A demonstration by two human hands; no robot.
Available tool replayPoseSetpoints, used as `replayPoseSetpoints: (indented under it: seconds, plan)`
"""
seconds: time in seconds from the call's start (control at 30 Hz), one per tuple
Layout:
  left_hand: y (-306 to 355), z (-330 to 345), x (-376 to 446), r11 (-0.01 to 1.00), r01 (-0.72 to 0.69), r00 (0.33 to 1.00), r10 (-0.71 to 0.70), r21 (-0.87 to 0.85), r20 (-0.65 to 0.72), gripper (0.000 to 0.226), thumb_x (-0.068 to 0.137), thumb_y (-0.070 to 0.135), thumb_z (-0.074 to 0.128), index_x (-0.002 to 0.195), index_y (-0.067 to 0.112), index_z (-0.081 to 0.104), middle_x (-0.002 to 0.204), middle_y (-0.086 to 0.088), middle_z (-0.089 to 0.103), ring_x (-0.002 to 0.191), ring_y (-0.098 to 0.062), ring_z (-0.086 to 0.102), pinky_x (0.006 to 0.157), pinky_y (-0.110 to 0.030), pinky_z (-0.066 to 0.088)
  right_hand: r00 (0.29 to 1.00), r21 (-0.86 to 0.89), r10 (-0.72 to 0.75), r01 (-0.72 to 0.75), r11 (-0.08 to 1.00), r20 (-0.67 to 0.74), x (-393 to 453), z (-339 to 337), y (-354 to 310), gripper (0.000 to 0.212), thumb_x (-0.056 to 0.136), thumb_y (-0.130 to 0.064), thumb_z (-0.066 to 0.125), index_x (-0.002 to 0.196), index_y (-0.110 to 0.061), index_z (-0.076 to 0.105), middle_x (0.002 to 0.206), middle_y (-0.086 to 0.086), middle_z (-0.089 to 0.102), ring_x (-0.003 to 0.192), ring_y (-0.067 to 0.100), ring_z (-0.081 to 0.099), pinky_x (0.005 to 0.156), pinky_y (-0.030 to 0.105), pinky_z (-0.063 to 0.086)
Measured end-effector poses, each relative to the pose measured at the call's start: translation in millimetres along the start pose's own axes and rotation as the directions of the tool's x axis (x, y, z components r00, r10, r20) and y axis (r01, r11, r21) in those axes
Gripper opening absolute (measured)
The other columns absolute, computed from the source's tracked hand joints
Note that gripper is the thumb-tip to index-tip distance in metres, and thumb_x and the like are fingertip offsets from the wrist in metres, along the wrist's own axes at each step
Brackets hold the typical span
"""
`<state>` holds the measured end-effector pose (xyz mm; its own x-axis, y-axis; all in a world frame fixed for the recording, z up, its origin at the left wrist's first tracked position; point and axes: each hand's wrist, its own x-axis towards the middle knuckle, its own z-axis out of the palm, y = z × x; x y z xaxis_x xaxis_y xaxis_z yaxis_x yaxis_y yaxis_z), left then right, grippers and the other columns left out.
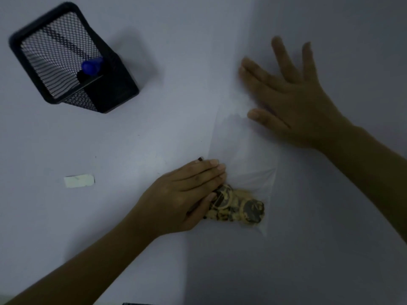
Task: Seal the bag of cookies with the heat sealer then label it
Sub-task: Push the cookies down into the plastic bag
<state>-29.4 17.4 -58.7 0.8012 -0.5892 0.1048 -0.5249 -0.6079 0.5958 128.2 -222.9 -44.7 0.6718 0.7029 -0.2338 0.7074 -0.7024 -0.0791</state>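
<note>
A clear plastic bag (246, 155) lies flat on the white table, and the cookies (237, 208), pale with dark patches, are bunched at its near end. My left hand (185, 194) rests on the bag's left edge beside the cookies, fingers together. A thin dark pen (200, 159) runs under it, its tip poking out past the fingertips. My right hand (288, 100) is open with fingers spread, over the bag's far end. A small white label (79, 181) lies on the table to the left, apart from the bag. No heat sealer is in view.
A black mesh pen holder (110, 89) stands at the far left with a blue-capped marker (91, 64) inside. A dark edge of something (136, 303) shows at the bottom of the view. The scene is dim.
</note>
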Motion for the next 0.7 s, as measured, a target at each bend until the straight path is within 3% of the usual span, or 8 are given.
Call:
replayPoseSetpoints:
  seconds: [0.13, 0.27, 0.7]
  plan:
    - [0, 0, 0, 1.000, 0.008, 1.000, -0.008, 0.004, -0.003, 0.034, 0.092, 0.014, 0.059, 0.124, 0.002, 0.062, 0.133, -0.009, 0.058, 0.130, -0.019, 0.051, 0.112, -0.032, 0.039, 0.996, 0.048, 0.073, -0.070, 0.996, -0.059, -15, 5, -30, 0.083, 0.094, -0.066, 0.019, 0.152, -0.007, 0.016, 0.161, 0.009, 0.014, 0.147, 0.038, 0.004, 0.111, 0.070, 0.003]
    - [1, 0, 0, 1.000, 0.010, 1.000, -0.010, 0.008, -0.002, 0.033, 0.092, 0.014, 0.058, 0.123, 0.002, 0.062, 0.132, -0.009, 0.059, 0.129, -0.019, 0.052, 0.112, -0.032, 0.039, 0.996, 0.038, 0.089, -0.088, 0.995, -0.004, -44, 20, -50, 0.093, 0.089, -0.074, 0.027, 0.152, -0.005, 0.017, 0.160, 0.011, 0.014, 0.148, 0.036, 0.005, 0.113, 0.068, 0.005]
    - [3, -1, 3, 1.000, 0.017, 1.000, -0.017, 0.017, 0.014, 0.033, 0.095, 0.015, 0.051, 0.124, 0.003, 0.061, 0.133, -0.008, 0.058, 0.130, -0.020, 0.051, 0.110, -0.035, 0.042, 0.953, 0.124, 0.296, -0.301, 0.945, 0.058, -86, 12, -19, 0.110, 0.078, -0.081, 0.036, 0.153, -0.004, 0.011, 0.161, 0.010, 0.005, 0.148, 0.035, -0.001, 0.115, 0.063, -0.001]
